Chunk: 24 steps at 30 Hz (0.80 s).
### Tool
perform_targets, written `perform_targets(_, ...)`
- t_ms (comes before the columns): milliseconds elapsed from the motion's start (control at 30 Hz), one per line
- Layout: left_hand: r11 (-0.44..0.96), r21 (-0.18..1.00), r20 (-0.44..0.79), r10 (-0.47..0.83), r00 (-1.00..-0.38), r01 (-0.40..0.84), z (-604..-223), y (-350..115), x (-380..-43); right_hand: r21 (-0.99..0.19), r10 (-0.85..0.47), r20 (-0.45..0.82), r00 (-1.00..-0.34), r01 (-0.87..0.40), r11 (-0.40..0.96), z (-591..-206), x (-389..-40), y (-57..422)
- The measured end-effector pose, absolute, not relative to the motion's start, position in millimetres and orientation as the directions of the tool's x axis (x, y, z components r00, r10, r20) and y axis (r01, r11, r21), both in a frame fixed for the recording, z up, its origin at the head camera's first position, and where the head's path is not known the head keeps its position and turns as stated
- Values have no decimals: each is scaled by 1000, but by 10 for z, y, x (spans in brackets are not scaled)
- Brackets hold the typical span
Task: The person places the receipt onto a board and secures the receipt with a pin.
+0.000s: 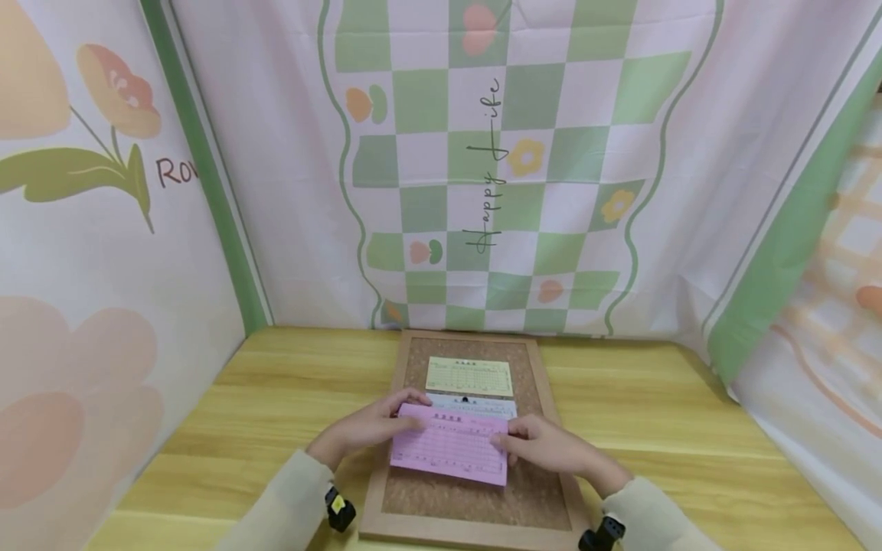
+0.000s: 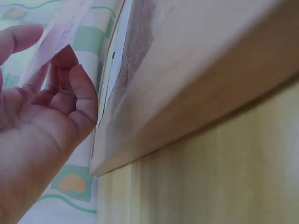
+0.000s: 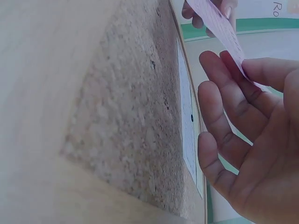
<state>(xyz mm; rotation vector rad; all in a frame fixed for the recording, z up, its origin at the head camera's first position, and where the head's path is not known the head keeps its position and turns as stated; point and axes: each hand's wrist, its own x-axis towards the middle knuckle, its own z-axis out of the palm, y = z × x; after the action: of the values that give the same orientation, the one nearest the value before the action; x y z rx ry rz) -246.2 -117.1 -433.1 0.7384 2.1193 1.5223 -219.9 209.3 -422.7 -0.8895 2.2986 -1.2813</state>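
Both hands hold a pink printed form [image 1: 451, 448] above a framed cork board [image 1: 475, 501]. My left hand [image 1: 372, 425] pinches its left edge, thumb on the printed face and fingers behind. At the opposite edge my right hand [image 1: 544, 444] pinches it between thumb and index finger; the other fingers curve loosely in the right wrist view. Behind the pink form, a pale blue form [image 1: 482, 405] lies on the cork with a black pin [image 1: 465, 399] at its top, its lower part hidden. Farther up the board is a yellow form [image 1: 468, 375].
The board's wooden frame [image 1: 544, 375] rests on a yellow wood-grain table [image 1: 641, 413]. A patterned curtain [image 1: 482, 168] hangs behind the far table edge, and more printed cloth [image 1: 103, 306] stands at the left. Each wrist wears a black strap [image 1: 339, 511] over a pale sleeve.
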Motion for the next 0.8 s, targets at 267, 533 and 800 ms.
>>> perform_targets(267, 239, 960, -42, 644, -764, 149, -4352, -1251, -2416, -869, -674, -27, -739, -315, 381, -4227, -2199, 2152)
perform_targets(533, 251, 957, -46, 624, -780, 145, -4338, -1296, -2386, -870, -649, -54, -759, -284, 404, -4225, -2159, 2191)
perform_targets(800, 312, 925, -28, 626, -780, 217, -4358, -1287, -2360, -840, -618, -78, -782, -282, 463, -4234, -2103, 2204)
